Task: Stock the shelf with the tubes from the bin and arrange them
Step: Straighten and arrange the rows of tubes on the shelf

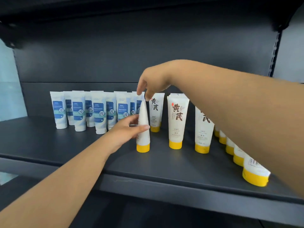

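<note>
A white tube with a yellow cap (143, 129) stands cap-down on the dark shelf (82, 145), turned edge-on to me. My left hand (125, 129) grips its middle, thumb across the front. My right hand (151, 83) pinches its crimped top end from above. More yellow-capped tubes stand to the right: one behind (156, 111), one in front (176, 119), another (203, 129) partly hidden by my right forearm. A row of them (238, 153) runs toward the front right edge.
Several white tubes with blue labels (92, 111) stand in rows on the left half of the shelf. The shelf's back panel (115, 63) and an upper shelf (148, 7) close the space. Bare shelf lies in front of the tubes.
</note>
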Demonstrator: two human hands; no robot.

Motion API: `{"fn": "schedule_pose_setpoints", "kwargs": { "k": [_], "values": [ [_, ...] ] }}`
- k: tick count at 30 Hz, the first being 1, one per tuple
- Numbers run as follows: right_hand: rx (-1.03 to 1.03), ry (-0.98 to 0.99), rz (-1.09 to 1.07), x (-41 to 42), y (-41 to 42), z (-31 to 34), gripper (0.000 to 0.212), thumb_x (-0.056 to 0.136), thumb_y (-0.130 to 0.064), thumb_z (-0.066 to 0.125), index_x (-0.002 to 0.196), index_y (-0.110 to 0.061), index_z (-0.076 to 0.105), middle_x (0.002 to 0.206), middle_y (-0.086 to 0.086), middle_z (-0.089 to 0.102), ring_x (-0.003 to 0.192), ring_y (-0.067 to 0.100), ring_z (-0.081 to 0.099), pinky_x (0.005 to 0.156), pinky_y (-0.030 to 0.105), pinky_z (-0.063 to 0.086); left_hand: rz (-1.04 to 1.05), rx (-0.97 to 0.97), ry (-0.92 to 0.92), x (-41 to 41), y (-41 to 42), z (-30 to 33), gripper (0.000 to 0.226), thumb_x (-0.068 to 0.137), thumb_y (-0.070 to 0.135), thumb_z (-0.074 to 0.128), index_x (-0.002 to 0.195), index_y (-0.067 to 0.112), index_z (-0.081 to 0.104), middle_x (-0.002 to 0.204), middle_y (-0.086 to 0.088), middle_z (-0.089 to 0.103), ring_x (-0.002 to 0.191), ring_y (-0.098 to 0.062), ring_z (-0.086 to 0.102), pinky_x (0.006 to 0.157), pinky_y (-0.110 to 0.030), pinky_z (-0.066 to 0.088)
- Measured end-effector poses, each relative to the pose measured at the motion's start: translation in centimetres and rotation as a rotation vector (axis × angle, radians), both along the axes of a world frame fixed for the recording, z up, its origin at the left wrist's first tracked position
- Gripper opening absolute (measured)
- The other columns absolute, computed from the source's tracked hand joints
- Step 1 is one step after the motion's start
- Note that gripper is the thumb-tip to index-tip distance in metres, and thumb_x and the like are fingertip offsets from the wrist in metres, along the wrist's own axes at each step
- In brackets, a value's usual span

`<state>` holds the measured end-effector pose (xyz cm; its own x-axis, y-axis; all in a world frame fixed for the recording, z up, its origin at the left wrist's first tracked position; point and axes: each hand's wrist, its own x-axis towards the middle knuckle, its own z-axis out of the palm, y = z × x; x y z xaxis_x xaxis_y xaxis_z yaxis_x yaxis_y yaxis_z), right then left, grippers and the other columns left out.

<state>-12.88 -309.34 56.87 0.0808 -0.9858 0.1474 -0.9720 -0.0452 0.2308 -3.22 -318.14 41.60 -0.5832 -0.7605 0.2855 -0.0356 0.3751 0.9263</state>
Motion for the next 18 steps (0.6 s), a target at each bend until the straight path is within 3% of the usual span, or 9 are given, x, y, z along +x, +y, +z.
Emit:
{"fn": "schedule_pose_setpoints", "kwargs": {
  "k": [5,9,11,13,18],
  "values": [
    [0.032,-0.016,-0.029,-0.6,-1.4,-0.5,0.031,0.086,-0.024,0.063,0.117,-0.020,0.062,0.119,0.001,0.065,0.109,0.019,0.059,0.094,0.031,0.047,-0.060,0.085,0.093,-0.2,-0.1,0.2,0.037,0.089,-0.003,0.051,0.117,0.019,0.049,0.103,0.004,0.064,0.096,-0.009,0.060,0.080,-0.027,0.050],
    [0.024,-0.065,-0.017,-1.5,-2.0,-0.5,0.018,0.086,-0.024,0.064,0.102,-0.017,0.065,0.080,-0.003,0.064,0.073,0.009,0.059,0.065,0.022,0.046,-0.006,0.052,0.075,-0.9,-0.1,0.0,0.039,0.083,0.010,0.065,0.116,0.024,0.049,0.116,0.000,0.064,0.107,-0.017,0.060,0.092,-0.040,0.050],
    [0.019,-0.084,0.000,-1.9,-2.3,-0.3,0.010,0.086,-0.024,0.065,0.094,-0.018,0.063,0.070,-0.005,0.059,0.062,0.003,0.054,0.056,0.018,0.042,0.026,0.001,0.038,-1.2,-0.1,0.4,0.034,0.082,0.013,0.066,0.111,0.024,0.053,0.115,0.002,0.064,0.108,-0.016,0.060,0.091,-0.038,0.051],
    [0.013,-0.095,0.006,-2.1,-2.6,-0.4,0.009,0.086,-0.023,0.064,0.092,-0.018,0.063,0.069,-0.005,0.059,0.061,0.003,0.055,0.057,0.017,0.045,0.021,-0.016,0.003,-1.2,-0.1,1.1,0.028,0.083,0.011,0.066,0.106,0.024,0.057,0.110,0.004,0.065,0.105,-0.015,0.061,0.088,-0.032,0.052],
    [0.095,-0.078,-0.023,-3.7,-3.4,0.7,0.019,0.088,-0.023,0.060,0.100,-0.008,0.066,0.080,-0.001,0.066,0.079,0.013,0.064,0.079,0.028,0.055,0.017,0.041,0.006,-1.5,-0.4,1.5,0.027,0.083,0.004,0.063,0.096,0.027,0.059,0.101,0.006,0.064,0.096,-0.010,0.062,0.077,-0.023,0.053]
  ]
}}
